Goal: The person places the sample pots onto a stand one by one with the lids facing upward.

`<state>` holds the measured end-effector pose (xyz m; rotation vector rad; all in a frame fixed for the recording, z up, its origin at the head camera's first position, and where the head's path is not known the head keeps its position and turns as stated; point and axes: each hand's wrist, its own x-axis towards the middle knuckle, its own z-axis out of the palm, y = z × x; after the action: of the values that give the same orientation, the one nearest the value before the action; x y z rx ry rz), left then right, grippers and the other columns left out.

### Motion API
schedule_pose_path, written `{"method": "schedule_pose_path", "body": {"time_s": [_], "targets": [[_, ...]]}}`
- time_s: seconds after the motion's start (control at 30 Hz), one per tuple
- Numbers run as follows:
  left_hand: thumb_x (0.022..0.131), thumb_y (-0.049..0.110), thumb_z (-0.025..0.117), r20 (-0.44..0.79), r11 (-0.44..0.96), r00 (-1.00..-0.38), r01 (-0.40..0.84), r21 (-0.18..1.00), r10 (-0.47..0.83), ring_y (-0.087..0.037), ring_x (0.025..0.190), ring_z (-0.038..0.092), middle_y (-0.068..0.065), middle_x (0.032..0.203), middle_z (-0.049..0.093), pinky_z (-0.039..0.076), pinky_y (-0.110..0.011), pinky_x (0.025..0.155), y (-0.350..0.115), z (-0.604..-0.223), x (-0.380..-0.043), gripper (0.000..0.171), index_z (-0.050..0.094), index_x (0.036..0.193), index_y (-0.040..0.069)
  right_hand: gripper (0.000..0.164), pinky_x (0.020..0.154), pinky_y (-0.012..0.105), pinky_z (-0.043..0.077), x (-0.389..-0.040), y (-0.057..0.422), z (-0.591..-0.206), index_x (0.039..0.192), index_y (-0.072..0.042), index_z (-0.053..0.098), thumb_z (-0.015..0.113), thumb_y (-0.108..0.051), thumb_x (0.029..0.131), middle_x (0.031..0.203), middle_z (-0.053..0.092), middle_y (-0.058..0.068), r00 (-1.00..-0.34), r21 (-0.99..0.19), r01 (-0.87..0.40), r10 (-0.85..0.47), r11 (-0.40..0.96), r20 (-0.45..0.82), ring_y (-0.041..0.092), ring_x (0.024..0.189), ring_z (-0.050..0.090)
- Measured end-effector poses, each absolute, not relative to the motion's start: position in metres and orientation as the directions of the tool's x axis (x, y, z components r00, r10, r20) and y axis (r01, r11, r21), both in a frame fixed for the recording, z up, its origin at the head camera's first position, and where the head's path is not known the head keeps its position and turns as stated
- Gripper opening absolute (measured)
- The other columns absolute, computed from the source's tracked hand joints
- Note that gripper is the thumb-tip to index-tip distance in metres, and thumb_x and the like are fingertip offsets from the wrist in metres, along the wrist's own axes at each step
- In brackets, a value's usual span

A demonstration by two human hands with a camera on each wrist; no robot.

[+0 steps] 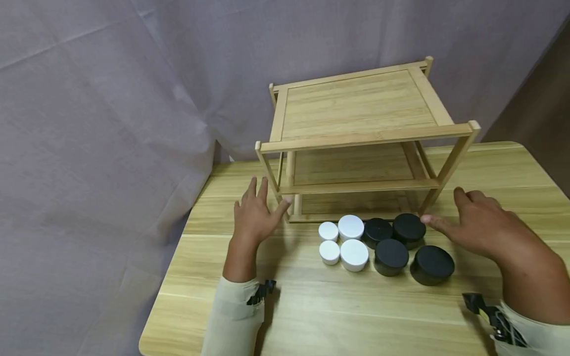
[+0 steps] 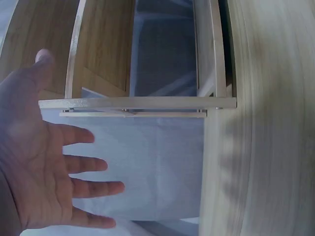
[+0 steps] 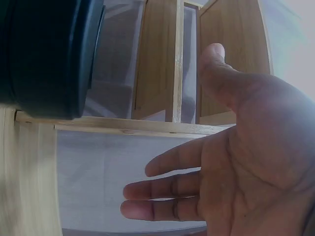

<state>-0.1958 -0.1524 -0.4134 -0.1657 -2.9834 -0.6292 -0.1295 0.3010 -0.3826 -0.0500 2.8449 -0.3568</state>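
A wooden shelf rack [image 1: 356, 136] with several tiers stands at the back of the table. My left hand [image 1: 256, 217] is beside its left front leg, fingers spread and thumb out, holding nothing. In the left wrist view the palm [image 2: 34, 172] faces the rack's side frame. To the right of the rack is my right hand [image 1: 485, 227], its thumb close to a black round jar [image 1: 408, 228]; whether they touch I cannot tell. The right wrist view shows straight fingers [image 3: 172, 189] with nothing in them. Several white round jars [image 1: 354, 254] sit left of the black ones.
All the jars stand close together in front of the rack, with another black jar [image 1: 432, 265] nearest the right forearm. Behind the wooden table [image 1: 338, 316] hangs a grey curtain [image 1: 133, 123]. The table's left edge runs along the curtain.
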Motion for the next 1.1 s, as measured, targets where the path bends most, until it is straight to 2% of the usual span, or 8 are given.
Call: {"method": "schedule_pose_path", "body": {"time_s": [0.2, 0.37, 0.6, 0.63, 0.8, 0.87, 0.97, 1.1], "targets": [[0.111, 0.072, 0.038, 0.248, 0.751, -0.963, 0.238, 0.616, 0.103, -0.049, 0.158, 0.041, -0.023, 0.174, 0.036, 0.04, -0.071, 0.124, -0.151, -0.414, -0.199, 0.089, 0.031, 0.171, 0.008, 0.114, 0.095, 0.084, 0.044, -0.131, 0.297, -0.385, 0.154, 0.029, 0.023, 0.041, -0.074, 0.109, 0.146, 0.028, 0.059, -0.947, -0.272, -0.012, -0.098, 0.962, -0.307, 0.077, 0.13, 0.038], [0.104, 0.081, 0.027, 0.378, 0.599, -0.919, 0.367, 0.711, 0.114, -0.043, 0.149, 0.05, -0.024, 0.16, 0.048, 0.043, -0.066, 0.124, -0.147, -0.419, -0.206, 0.095, 0.044, 0.161, 0.006, 0.111, 0.097, 0.08, 0.048, -0.133, 0.289, -0.391, 0.151, 0.03, 0.029, 0.047, -0.071, 0.109, 0.146, 0.036, 0.059, -0.934, -0.296, -0.058, -0.156, 0.953, -0.321, 0.075, 0.13, 0.045], [0.104, 0.079, 0.026, 0.565, 0.476, -0.822, 0.526, 0.705, 0.072, -0.043, 0.12, 0.062, -0.03, 0.143, 0.059, 0.053, -0.061, 0.094, -0.133, -0.428, -0.218, 0.099, 0.054, 0.143, -0.008, 0.112, 0.093, 0.077, 0.051, -0.132, 0.283, -0.399, 0.154, 0.028, 0.026, 0.051, -0.071, 0.108, 0.145, 0.044, 0.056, -0.929, -0.298, -0.076, -0.176, 0.952, -0.327, 0.074, 0.128, 0.051], [0.104, 0.078, 0.027, 0.577, 0.454, -0.815, 0.535, 0.713, 0.055, -0.043, 0.116, 0.063, -0.03, 0.142, 0.06, 0.054, -0.058, 0.091, -0.132, -0.428, -0.218, 0.098, 0.055, 0.142, -0.008, 0.112, 0.093, 0.077, 0.052, -0.133, 0.282, -0.4, 0.155, 0.027, 0.025, 0.051, -0.071, 0.108, 0.145, 0.044, 0.056, -0.928, -0.297, -0.075, -0.176, 0.952, -0.328, 0.074, 0.128, 0.051], [0.102, 0.08, 0.028, 0.573, 0.282, -0.82, 0.551, 0.786, 0.004, -0.044, 0.121, 0.064, -0.032, 0.139, 0.062, 0.053, -0.046, 0.092, -0.124, -0.421, -0.221, 0.1, 0.053, 0.144, -0.008, 0.111, 0.093, 0.076, 0.052, -0.133, 0.279, -0.402, 0.155, 0.026, 0.027, 0.055, -0.069, 0.107, 0.144, 0.046, 0.055, -0.93, -0.302, -0.083, -0.183, 0.95, -0.319, 0.073, 0.128, 0.053], [0.102, 0.081, 0.027, 0.569, 0.221, -0.822, 0.555, 0.802, 0.0, -0.045, 0.131, 0.06, -0.034, 0.139, 0.062, 0.051, -0.049, 0.1, -0.121, -0.418, -0.222, 0.104, 0.049, 0.147, -0.01, 0.11, 0.093, 0.076, 0.053, -0.133, 0.278, -0.403, 0.154, 0.026, 0.029, 0.057, -0.069, 0.106, 0.144, 0.046, 0.055, -0.931, -0.305, -0.091, -0.19, 0.948, -0.312, 0.073, 0.127, 0.053], [0.101, 0.084, 0.027, 0.57, 0.146, -0.821, 0.562, 0.814, -0.018, -0.048, 0.13, 0.06, -0.037, 0.135, 0.061, 0.049, -0.057, 0.107, -0.116, -0.415, -0.224, 0.108, 0.047, 0.148, -0.011, 0.105, 0.095, 0.077, 0.051, -0.134, 0.276, -0.405, 0.153, 0.024, 0.033, 0.064, -0.064, 0.105, 0.146, 0.046, 0.054, -0.933, -0.318, -0.1, -0.2, 0.943, -0.3, 0.073, 0.129, 0.052], [0.099, 0.087, 0.029, 0.562, 0.086, -0.825, 0.556, 0.826, -0.058, -0.044, 0.124, 0.062, -0.036, 0.13, 0.062, 0.05, -0.058, 0.105, -0.11, -0.412, -0.227, 0.111, 0.048, 0.146, -0.012, 0.097, 0.099, 0.079, 0.048, -0.134, 0.273, -0.407, 0.157, 0.016, 0.036, 0.073, -0.054, 0.102, 0.151, 0.044, 0.051, -0.935, -0.337, -0.114, -0.215, 0.935, -0.281, 0.072, 0.134, 0.049]]}}
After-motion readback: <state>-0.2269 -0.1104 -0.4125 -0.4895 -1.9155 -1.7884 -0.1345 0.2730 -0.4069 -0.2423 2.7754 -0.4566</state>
